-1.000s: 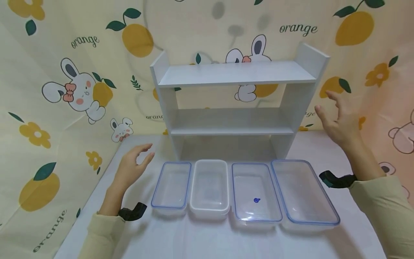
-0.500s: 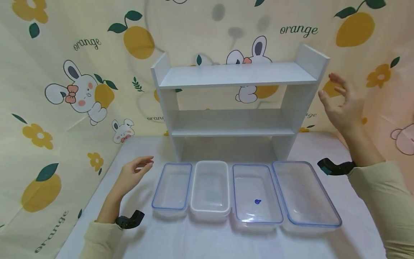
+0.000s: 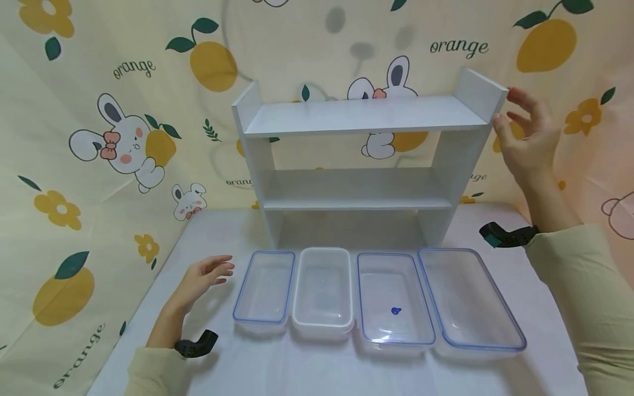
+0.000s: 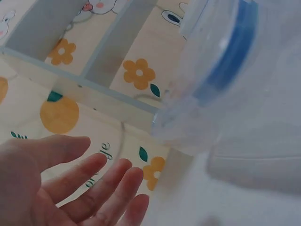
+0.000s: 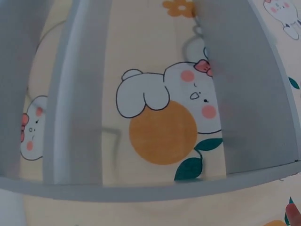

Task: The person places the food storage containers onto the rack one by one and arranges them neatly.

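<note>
A white three-tier shelf (image 3: 356, 190) stands upright at the back of the table. My right hand (image 3: 532, 132) is at its upper right side panel, fingertips right at the panel's edge, fingers spread and bent a little. In the right wrist view a single fingertip (image 5: 293, 214) shows at the lower right, beside the shelf's side edge (image 5: 141, 192). My left hand (image 3: 200, 280) hovers relaxed over the table, left of a small blue-rimmed lidded container (image 3: 264, 286). Its loosely spread fingers (image 4: 113, 188) hold nothing in the left wrist view.
Along the shelf's front stand a white-rimmed container (image 3: 324, 291), a blue-rimmed one with a small blue mark (image 3: 396, 286), and a larger blue-rimmed one (image 3: 475, 300). A printed cloth (image 3: 129, 220) hangs behind and beside the white table (image 3: 297, 368).
My right hand has risen and moved in to the shelf's upper right side. My left hand has sunk slightly toward the table. The shelf and containers stay in place.
</note>
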`<state>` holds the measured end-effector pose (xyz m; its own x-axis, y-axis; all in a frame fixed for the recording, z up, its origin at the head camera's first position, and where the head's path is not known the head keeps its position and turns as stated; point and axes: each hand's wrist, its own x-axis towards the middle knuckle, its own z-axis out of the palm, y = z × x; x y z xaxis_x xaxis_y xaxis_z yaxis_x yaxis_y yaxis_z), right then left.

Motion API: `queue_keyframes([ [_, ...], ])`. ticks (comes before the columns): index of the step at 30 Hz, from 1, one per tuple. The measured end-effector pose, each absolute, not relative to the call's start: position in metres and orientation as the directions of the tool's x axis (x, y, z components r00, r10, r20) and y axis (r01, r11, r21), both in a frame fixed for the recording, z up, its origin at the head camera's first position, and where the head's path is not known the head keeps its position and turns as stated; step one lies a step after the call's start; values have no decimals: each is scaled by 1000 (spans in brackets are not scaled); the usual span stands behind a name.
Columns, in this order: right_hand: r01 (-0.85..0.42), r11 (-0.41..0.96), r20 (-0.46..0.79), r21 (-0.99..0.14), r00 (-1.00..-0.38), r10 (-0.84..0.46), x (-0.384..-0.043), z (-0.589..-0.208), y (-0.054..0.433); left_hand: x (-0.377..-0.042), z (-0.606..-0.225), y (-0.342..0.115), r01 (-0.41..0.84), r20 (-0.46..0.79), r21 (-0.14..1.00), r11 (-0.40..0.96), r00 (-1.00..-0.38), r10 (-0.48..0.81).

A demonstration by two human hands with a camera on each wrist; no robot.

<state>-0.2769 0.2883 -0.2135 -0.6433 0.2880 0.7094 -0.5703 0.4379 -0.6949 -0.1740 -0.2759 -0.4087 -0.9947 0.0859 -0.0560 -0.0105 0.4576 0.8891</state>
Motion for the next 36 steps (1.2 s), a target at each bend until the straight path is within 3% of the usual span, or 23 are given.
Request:
queue_keyframes([
  [6,-641,369,739,-673,-609,289,-282,-206,281,-174,-422,-281,-66,-121,921,385,-985,121],
  [14,-766,165,778,-621,-577,250,-293,-204,275,-176,-436,-278,-163,-232,927,338,-957,174],
  [23,-767,-59,727,-638,-626,282,-305,-206,278,-183,-443,-268,-207,-285,915,346,-939,192],
  [29,-786,-190,737,-588,-618,274,-310,-208,274,-184,-449,-265,-243,-315,920,309,-926,208],
  [36,-812,-227,775,-537,-582,246,-315,-214,268,-184,-457,-265,-315,-368,921,230,-896,249],
])
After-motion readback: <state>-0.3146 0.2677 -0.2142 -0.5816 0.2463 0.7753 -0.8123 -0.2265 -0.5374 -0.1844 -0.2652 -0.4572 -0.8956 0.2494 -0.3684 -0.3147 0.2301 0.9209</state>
